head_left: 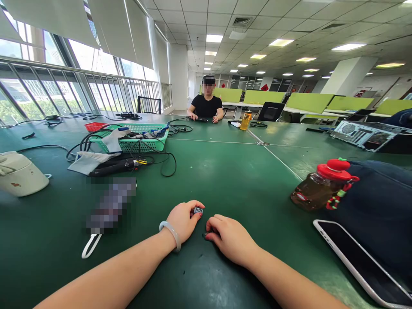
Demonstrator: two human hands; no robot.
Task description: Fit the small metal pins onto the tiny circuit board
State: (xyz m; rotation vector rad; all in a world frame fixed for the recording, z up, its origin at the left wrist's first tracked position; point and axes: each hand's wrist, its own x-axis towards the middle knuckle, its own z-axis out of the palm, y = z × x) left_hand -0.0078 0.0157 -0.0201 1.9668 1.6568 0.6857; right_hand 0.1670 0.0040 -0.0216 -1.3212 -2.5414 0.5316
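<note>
My left hand (184,219), with a pale bangle at the wrist, is closed round a small grey patterned piece (198,210) that shows between thumb and fingertips. Just to its right, my right hand (230,238) is curled, thumb and forefinger pinched on a tiny dark piece (205,234) whose shape is mostly hidden. The two hands are a short gap apart, low over the green table (225,184).
A green basket (151,143) with cables and gloves is at the back left, a blurred pouch (112,206) and pot (22,174) nearer. At right are a bottle (322,184), tablet (360,262) and dark bag (383,206). A person (207,103) sits opposite.
</note>
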